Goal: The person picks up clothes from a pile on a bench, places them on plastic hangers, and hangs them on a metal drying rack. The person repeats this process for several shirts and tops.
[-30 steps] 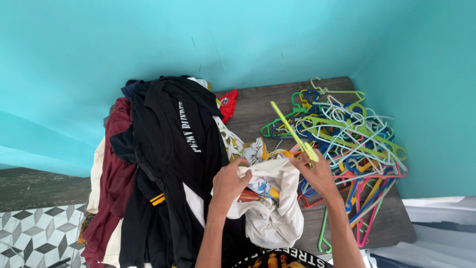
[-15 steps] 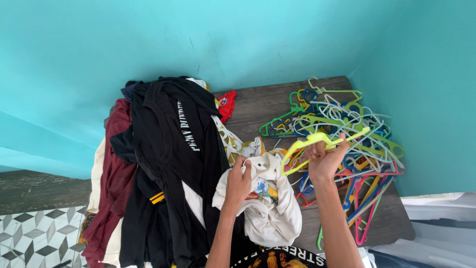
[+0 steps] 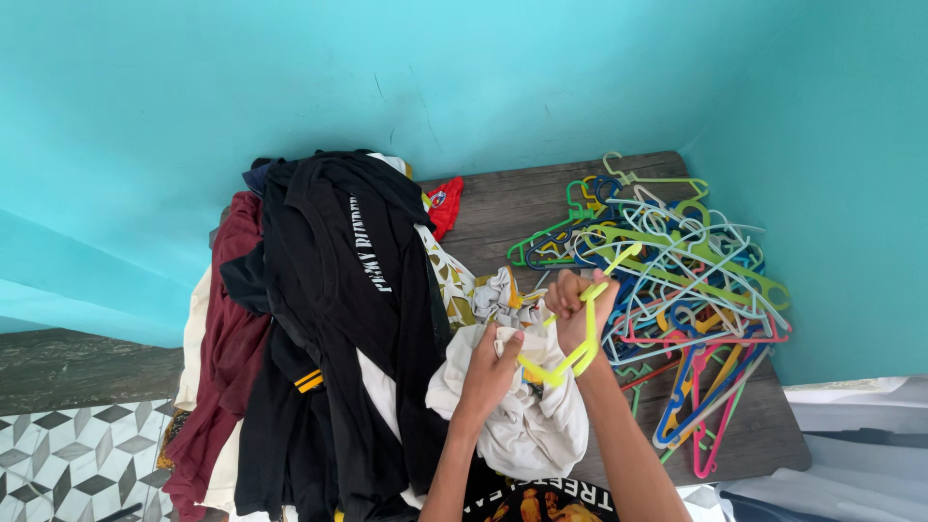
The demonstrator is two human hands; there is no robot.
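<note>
My right hand (image 3: 576, 307) grips a yellow plastic hanger (image 3: 580, 333), held over a crumpled white shirt (image 3: 527, 416) on the wooden table (image 3: 507, 208). One end of the hanger points down toward the cloth, the other up and to the right. My left hand (image 3: 491, 365) pinches the white shirt at its upper edge, right beside the hanger's lower end. The shirt has a coloured print that is partly folded under.
A heap of dark clothes (image 3: 329, 309), with a black printed shirt on top and a maroon garment (image 3: 222, 367) at its left, covers the table's left half. A tangle of several coloured plastic hangers (image 3: 686, 280) fills the right. Turquoise walls close in behind and right.
My right hand swung the yellow hanger from above the hanger pile down and left to the white shirt. My left hand shifted right along the shirt, still gripping it.
</note>
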